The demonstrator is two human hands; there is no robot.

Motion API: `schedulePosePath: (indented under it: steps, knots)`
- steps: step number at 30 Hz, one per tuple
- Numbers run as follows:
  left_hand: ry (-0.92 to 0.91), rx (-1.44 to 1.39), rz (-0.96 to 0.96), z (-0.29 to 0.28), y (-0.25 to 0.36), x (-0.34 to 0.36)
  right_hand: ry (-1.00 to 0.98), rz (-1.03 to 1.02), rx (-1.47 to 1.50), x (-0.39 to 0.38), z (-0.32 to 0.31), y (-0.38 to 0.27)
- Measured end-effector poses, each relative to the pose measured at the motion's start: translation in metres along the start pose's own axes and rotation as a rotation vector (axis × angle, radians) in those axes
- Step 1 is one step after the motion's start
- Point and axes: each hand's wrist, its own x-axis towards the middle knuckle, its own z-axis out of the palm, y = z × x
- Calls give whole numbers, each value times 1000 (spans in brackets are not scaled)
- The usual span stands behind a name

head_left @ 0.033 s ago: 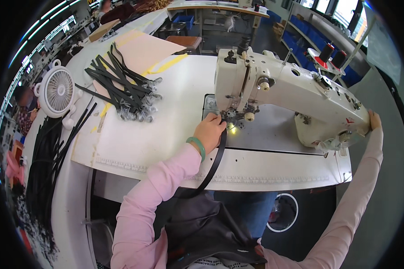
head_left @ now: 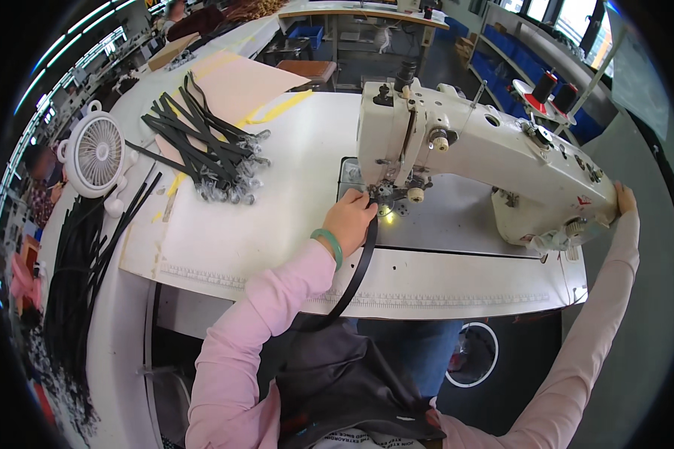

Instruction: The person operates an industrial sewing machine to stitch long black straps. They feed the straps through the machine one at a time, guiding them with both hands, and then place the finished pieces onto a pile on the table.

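Observation:
My left hand pinches a black strap beside the needle area of a white sewing machine. The strap hangs in a curve over the table's front edge toward my lap. A small light glows beside my fingertips, and the strap's far end is hidden near the presser foot. Over at the machine's right end, my right hand has its fingers bent round the housing's far side. What lies under those fingers is hidden.
Black straps with clear-wrapped ends lie in a pile at the table's left. Next to them stands a white fan, with more long black straps hanging below. Thread spools stand behind the machine. A white-rimmed bin sits under the table.

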Motion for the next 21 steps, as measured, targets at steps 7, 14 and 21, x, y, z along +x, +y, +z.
schedulePosePath:
  steps: [7,14,21]
  knots:
    - [-1,34,76,1,-4,0,6,96,227,-8,-1,5]
    - [29,49,87,5,1,-2,111,152,588,-46,-2,-9]
    - [29,36,90,6,-3,-1,437,313,1078,-147,88,-20]
